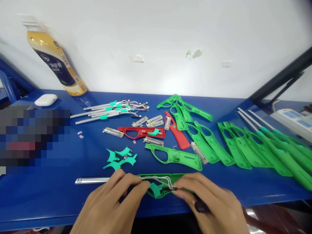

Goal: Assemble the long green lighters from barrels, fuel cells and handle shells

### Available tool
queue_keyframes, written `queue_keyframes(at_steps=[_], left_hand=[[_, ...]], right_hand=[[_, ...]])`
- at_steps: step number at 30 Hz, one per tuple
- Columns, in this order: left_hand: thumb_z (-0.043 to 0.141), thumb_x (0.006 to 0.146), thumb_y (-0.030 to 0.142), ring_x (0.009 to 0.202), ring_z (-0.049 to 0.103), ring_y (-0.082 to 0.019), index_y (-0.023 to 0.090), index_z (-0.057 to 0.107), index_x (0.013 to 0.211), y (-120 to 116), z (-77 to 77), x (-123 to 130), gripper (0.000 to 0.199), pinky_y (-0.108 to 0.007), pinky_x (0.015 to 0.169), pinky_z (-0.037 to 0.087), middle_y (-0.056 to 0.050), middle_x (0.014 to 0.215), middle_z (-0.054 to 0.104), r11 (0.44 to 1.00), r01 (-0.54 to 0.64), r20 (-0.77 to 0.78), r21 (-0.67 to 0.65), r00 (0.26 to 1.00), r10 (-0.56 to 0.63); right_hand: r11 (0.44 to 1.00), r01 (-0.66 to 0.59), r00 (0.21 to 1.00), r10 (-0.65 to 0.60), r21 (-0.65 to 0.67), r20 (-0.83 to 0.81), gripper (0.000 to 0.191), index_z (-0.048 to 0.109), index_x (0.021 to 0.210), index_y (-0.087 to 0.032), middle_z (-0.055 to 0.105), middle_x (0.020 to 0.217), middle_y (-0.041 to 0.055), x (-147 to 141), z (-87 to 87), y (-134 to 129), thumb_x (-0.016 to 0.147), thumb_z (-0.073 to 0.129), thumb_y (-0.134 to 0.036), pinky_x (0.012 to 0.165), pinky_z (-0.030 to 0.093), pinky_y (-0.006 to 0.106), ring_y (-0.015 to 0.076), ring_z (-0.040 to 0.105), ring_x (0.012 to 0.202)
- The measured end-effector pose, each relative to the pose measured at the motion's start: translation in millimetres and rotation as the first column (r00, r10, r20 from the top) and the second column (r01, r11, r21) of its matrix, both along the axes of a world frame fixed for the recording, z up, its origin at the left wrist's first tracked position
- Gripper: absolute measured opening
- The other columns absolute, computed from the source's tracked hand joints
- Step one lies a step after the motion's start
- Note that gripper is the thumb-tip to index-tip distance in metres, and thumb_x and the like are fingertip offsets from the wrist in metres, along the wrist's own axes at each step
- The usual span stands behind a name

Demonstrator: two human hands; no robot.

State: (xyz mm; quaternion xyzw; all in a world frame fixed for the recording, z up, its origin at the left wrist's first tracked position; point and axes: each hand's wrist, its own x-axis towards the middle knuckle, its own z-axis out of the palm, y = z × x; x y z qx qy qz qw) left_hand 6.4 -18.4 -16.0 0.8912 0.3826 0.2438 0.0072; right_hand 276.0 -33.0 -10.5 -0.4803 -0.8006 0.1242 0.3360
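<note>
Near the table's front edge lies a green lighter half shell (179,178), with a silver metal tube (94,180) sticking out to the left. My left hand (114,201) is closed on the shell's tube end, with thumb and fingers pressed at its edge. White wires (168,180) run along the shell to a small black piece, which my right hand (212,201) pinches at its fingertips. A rounded black handle end (200,206) shows under the right fingers; its kind is unclear. A teal trigger (155,189) sits in the shell's loop between my hands.
Loose teal triggers (122,157), clear fuel tanks (154,121), wired metal tubes (102,110) and a red half shell (142,132) lie beyond. Several green shells (174,156) spread rightward to lighters with tubes (280,146). A yellow bottle (55,58) and white case (46,99) stand back left.
</note>
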Motion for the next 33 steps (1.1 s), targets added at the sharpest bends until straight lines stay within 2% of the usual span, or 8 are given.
queue_keyframes(at_steps=[6,9,14,20,25,29,33], left_hand=[[0.049,0.099,0.005,0.089,0.065,-0.018,0.025,0.066,0.124,-1,-0.1,10,0.036,-0.032,0.077,0.054,0.0,0.105,0.072,0.999,-0.026,0.02,-0.035,0.999,0.026],[0.048,0.099,0.003,0.093,0.065,-0.018,0.024,0.066,0.128,-1,-0.4,14,0.04,-0.033,0.085,0.053,0.001,0.106,0.072,0.999,-0.014,0.016,-0.035,1.0,0.015],[0.051,0.099,0.003,0.089,0.064,-0.018,0.023,0.067,0.125,2,-3.1,20,0.037,-0.032,0.081,0.051,-0.001,0.102,0.071,0.999,-0.033,0.066,-0.014,0.997,0.034],[0.05,0.099,0.004,0.092,0.065,-0.018,0.024,0.069,0.125,2,-4.7,21,0.038,-0.034,0.088,0.051,0.001,0.105,0.074,1.0,-0.027,0.043,-0.014,0.999,0.027],[0.05,0.097,0.002,0.09,0.065,-0.02,0.021,0.071,0.123,1,-3.4,20,0.038,-0.037,0.091,0.051,0.0,0.104,0.075,1.0,-0.004,0.009,0.015,1.0,0.004],[0.049,0.096,0.001,0.087,0.065,-0.019,0.02,0.072,0.118,2,-0.9,24,0.037,-0.035,0.085,0.052,-0.001,0.1,0.076,0.998,-0.024,0.05,0.065,0.999,0.02],[0.047,0.094,-0.001,0.091,0.066,-0.021,0.02,0.071,0.12,3,1.4,25,0.041,-0.035,0.086,0.054,-0.001,0.102,0.076,0.999,-0.018,0.033,0.049,0.999,0.017]], right_hand=[[0.996,0.022,1.0,-0.022,0.081,-0.01,0.014,0.07,0.099,-0.027,0.077,0.097,-0.0045,-6,5.0,5,0.106,0.059,-0.033,0.071,0.055,0.006,0.0038,0.077,0.08],[0.998,0.027,0.999,-0.025,0.057,-0.045,0.012,0.07,0.099,-0.026,0.076,0.097,-0.0042,-6,6.5,7,0.105,0.06,-0.032,0.073,0.056,0.006,0.0043,0.077,0.079],[1.0,-0.012,0.987,0.011,-0.007,-0.158,0.003,0.068,0.099,-0.026,0.075,0.092,-0.005,-4,7.8,6,0.1,0.068,-0.023,0.071,0.058,0.008,0.0056,0.075,0.076],[0.997,-0.014,0.979,0.0,-0.07,-0.205,0.015,0.069,0.104,-0.029,0.074,0.092,-0.0076,0,5.6,5,0.095,0.073,-0.017,0.071,0.056,0.008,0.0044,0.073,0.076],[0.997,-0.003,0.975,-0.013,-0.072,-0.221,0.015,0.068,0.103,-0.029,0.074,0.091,-0.0076,0,5.9,5,0.095,0.074,-0.017,0.07,0.056,0.009,0.0051,0.073,0.075],[0.998,-0.014,0.976,0.002,-0.053,-0.22,0.013,0.069,0.101,-0.027,0.074,0.089,-0.0062,1,7.2,5,0.094,0.074,-0.017,0.069,0.057,0.011,0.0065,0.073,0.074],[0.999,-0.02,0.977,0.015,-0.024,-0.214,0.013,0.07,0.102,-0.027,0.075,0.09,-0.0038,0,8.1,7,0.095,0.072,-0.016,0.069,0.059,0.012,0.0086,0.074,0.075]])
